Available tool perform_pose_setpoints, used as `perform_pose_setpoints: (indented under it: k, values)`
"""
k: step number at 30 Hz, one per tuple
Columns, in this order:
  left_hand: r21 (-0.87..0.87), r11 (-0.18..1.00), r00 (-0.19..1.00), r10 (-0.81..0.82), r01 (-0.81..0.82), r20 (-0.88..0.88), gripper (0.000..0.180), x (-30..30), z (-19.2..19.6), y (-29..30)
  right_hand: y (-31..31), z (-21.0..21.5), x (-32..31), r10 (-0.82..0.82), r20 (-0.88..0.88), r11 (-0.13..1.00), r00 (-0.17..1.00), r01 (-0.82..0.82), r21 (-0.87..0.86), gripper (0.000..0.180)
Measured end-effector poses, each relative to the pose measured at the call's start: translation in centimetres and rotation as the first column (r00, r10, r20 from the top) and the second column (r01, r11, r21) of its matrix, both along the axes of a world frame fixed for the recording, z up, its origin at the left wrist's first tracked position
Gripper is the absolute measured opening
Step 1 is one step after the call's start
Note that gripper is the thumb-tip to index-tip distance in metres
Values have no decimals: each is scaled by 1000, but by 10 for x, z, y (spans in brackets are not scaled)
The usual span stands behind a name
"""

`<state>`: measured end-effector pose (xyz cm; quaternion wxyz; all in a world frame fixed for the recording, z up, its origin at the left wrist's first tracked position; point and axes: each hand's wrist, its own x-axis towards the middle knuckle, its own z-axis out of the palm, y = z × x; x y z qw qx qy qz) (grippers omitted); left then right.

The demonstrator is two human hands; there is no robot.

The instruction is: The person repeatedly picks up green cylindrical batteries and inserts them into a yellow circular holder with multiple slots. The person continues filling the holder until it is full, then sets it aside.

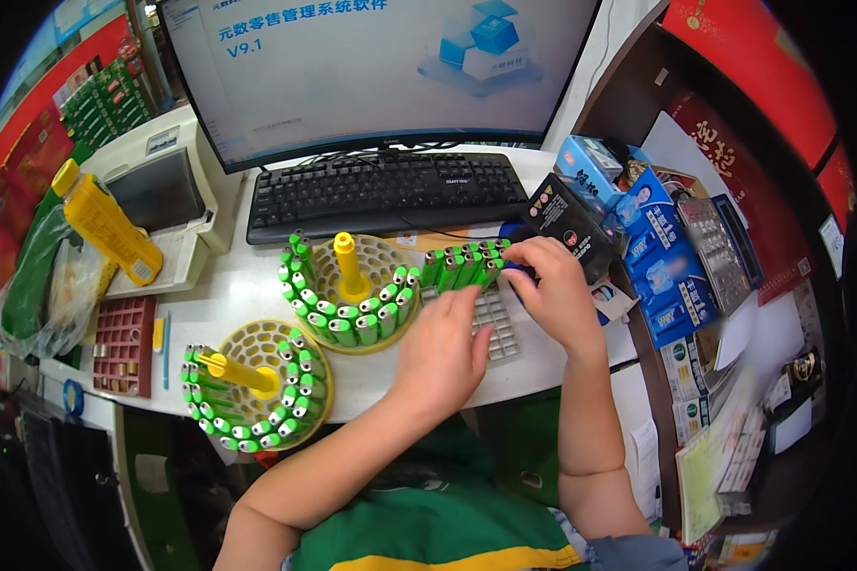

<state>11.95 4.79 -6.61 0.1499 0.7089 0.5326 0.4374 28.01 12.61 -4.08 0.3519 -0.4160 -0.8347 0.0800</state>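
Green lighters with metal tops [462, 266] stand close together in the pale grid tray [498, 328] in front of the keyboard. My right hand [554, 295] curves in at the right end of this block, its thumb and forefinger closed around a lighter at the edge. My left hand [440, 354] reaches over the tray's near left part, fingers stretched out and thumb apart, with nothing visible in it. To its left are two round yellow racks with holes, a far rack [352, 344] and a near rack [326, 411]. Green lighters ring each rack around a yellow centre post.
A black keyboard [381, 195] lies below a large monitor [352, 86]. At left are a yellow bottle [109, 224], a beige machine [214, 181] and a dark red compartment tray [129, 314]. Blue boxes [662, 257], a black box [571, 228] and a calculator [714, 252] crowd the right side.
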Motion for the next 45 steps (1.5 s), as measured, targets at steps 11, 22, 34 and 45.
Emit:
perform_pose_setpoints:
  k: [11,22,34,45]
  values:
    - [-93,989,988,102,-113,-116,21,17,-15,46,7,-9,-7,91,-139,980,986,-114,-166,16]
    - [86,996,998,1,3,-56,19,-4,53,-1,-38,48,-12,227,-184,958,956,-186,218,17]
    - [88,989,988,123,-115,-90,21,-138,109,-108,-95,69,-129,654,-227,756,721,-627,186,24]
    - [-52,990,991,128,-130,-36,22,-201,67,-117,-93,39,-188,725,-117,687,678,-725,51,21]
